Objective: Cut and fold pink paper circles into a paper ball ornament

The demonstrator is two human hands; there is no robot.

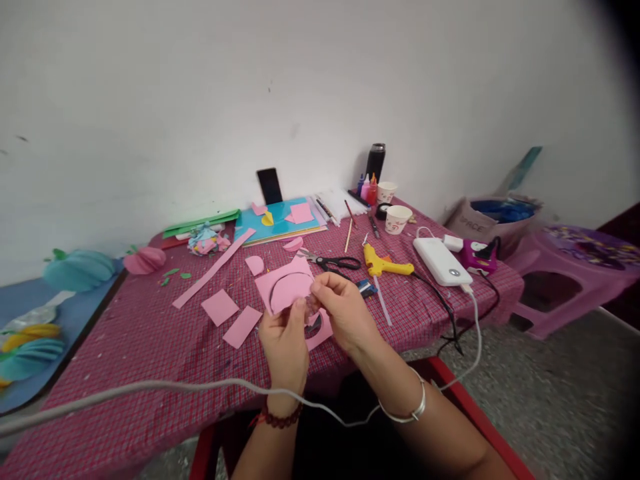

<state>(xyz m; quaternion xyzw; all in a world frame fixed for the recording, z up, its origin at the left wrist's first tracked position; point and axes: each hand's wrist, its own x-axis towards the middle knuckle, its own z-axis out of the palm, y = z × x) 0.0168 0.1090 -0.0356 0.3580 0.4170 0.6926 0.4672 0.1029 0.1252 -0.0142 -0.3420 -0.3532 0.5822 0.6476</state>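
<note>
My left hand [286,337] is closed, thumb and fingers pinched at the lower edge of a pink paper [290,288] with a long curved cut through it. My right hand [343,308] pinches at the right side of the same paper, fingertips close to my left thumb. A small greyish bit shows between the fingertips, too blurred to name. Under my hands lies another pink paper piece [320,337] with a cut-out. Black-handled scissors [337,262] rest just beyond the paper. Pink rectangles [220,307] and a half-round pink piece [255,265] lie to the left.
To the right are a yellow glue gun [387,263], a white power bank [443,261] and paper cups [398,219]. A white cable [240,385] runs across in front of my forearms. A phone [270,185] leans on the wall. Paper pumpkins [77,270] sit at left.
</note>
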